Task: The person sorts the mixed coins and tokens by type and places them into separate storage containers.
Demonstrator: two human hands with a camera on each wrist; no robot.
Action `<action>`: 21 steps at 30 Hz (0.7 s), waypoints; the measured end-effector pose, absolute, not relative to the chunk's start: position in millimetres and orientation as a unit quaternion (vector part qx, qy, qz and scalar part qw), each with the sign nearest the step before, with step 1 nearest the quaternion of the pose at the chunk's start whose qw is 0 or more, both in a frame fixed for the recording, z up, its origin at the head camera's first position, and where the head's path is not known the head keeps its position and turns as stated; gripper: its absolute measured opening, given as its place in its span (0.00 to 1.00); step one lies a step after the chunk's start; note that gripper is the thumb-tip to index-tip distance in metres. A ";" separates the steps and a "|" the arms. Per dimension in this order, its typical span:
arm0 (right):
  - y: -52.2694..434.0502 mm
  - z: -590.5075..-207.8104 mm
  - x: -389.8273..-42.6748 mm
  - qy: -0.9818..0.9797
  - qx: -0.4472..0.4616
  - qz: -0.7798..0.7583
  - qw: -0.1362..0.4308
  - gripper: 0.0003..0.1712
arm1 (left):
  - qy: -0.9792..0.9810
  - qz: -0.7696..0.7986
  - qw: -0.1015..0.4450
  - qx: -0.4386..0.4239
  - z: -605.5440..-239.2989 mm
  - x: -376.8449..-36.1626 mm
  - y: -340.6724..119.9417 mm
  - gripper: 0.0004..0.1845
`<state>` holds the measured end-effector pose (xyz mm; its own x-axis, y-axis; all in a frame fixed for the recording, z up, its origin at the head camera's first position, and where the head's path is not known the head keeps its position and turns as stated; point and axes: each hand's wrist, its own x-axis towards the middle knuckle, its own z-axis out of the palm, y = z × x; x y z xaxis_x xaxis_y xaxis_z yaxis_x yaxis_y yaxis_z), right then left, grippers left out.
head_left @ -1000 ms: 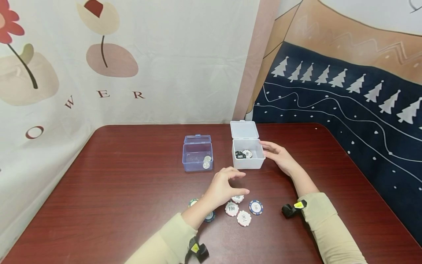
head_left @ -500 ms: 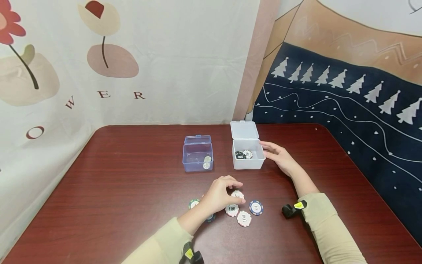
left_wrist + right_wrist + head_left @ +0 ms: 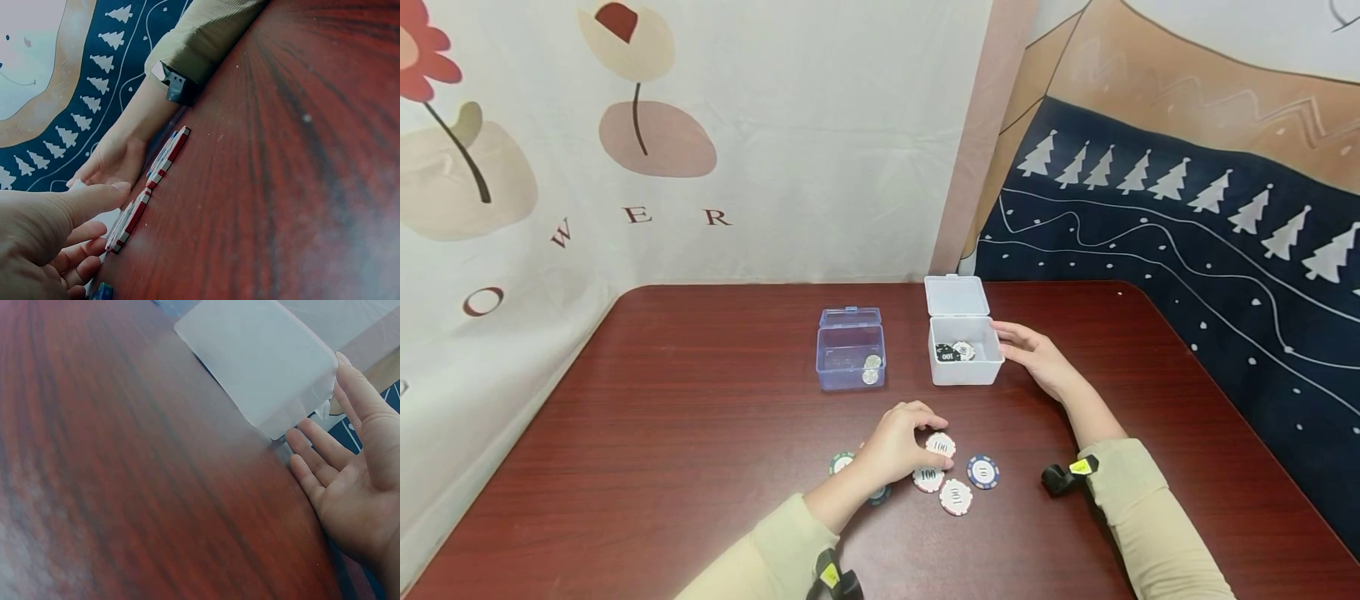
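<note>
The left hand (image 3: 898,446) is low over a small group of poker chips on the dark red table (image 3: 700,433). Its fingers are curled and the fingertips pinch a white chip (image 3: 940,444) marked 100. This chip sits at the far right edge of the hand, just at the tips of the thumb and first fingers. In the left wrist view, the thumb (image 3: 94,197) lies along the top of the chips, which are seen edge-on, and the other fingers curl under.

Just beside the held chip lie two more white chips (image 3: 928,477), and a blue chip (image 3: 982,471) is to their right. A green chip (image 3: 842,462) shows at the left side of the hand.

The right hand (image 3: 1033,354) is flat with straight, relaxed fingers, and it rests against the right wall of the white box (image 3: 964,367). This box stands open and has chips inside. In the right wrist view the fingertips (image 3: 294,434) touch the bottom corner of the box. The blue box (image 3: 848,358) stands to the left, apart from both hands, with a few chips in it.
</note>
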<state>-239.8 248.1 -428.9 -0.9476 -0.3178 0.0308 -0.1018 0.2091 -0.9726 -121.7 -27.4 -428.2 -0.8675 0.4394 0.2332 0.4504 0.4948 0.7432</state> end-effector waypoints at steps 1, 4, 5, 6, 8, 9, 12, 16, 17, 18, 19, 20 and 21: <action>248.1 -428.9 -239.7 0.773 -0.135 -0.614 0.088 0.30 | -0.865 -0.430 0.006 -0.257 -428.0 -121.4 -27.4 0.24; 248.3 -428.9 -239.6 0.775 -0.133 -0.612 0.086 0.30 | -0.869 -0.425 0.004 -0.255 -427.0 -120.6 -27.3 0.24; 248.3 -428.9 -239.6 0.775 -0.134 -0.612 0.086 0.30 | -0.870 -0.422 0.005 -0.255 -427.0 -120.7 -27.2 0.24; 248.4 -428.7 -239.6 0.775 -0.134 -0.612 0.086 0.30 | -0.871 -0.420 0.006 -0.255 -427.1 -120.5 -27.1 0.24; 248.4 -428.8 -239.6 0.775 -0.137 -0.612 0.086 0.31 | -0.872 -0.417 0.007 -0.254 -427.5 -120.8 -26.4 0.24; 248.4 -428.8 -239.7 0.774 -0.137 -0.612 0.086 0.31 | -0.873 -0.416 0.007 -0.254 -427.7 -121.0 -26.0 0.23; 248.2 -428.8 -239.7 0.774 -0.136 -0.613 0.087 0.31 | -0.875 -0.412 0.008 -0.253 -428.4 -121.6 -24.8 0.21; 248.0 -428.7 -239.8 0.777 -0.135 -0.609 0.086 0.31 | -0.880 -0.405 0.005 -0.250 -427.7 -122.2 -23.5 0.19; 247.8 -428.5 -239.6 0.777 -0.133 -0.609 0.086 0.31 | -0.881 -0.403 0.004 -0.249 -427.6 -122.3 -23.2 0.18; 247.6 -428.4 -239.6 0.778 -0.131 -0.609 0.087 0.31 | -0.882 -0.400 0.003 -0.248 -427.5 -122.4 -23.0 0.18; 247.4 -428.2 -239.4 0.778 -0.129 -0.609 0.087 0.31 | -0.883 -0.399 0.003 -0.248 -427.4 -122.5 -22.7 0.18; 247.3 -427.9 -239.3 0.778 -0.128 -0.609 0.087 0.31 | -0.883 -0.398 0.002 -0.248 -427.2 -122.5 -22.4 0.18; 247.2 -427.9 -239.3 0.779 -0.129 -0.608 0.087 0.31 | -0.884 -0.397 0.002 -0.248 -427.1 -122.5 -22.1 0.17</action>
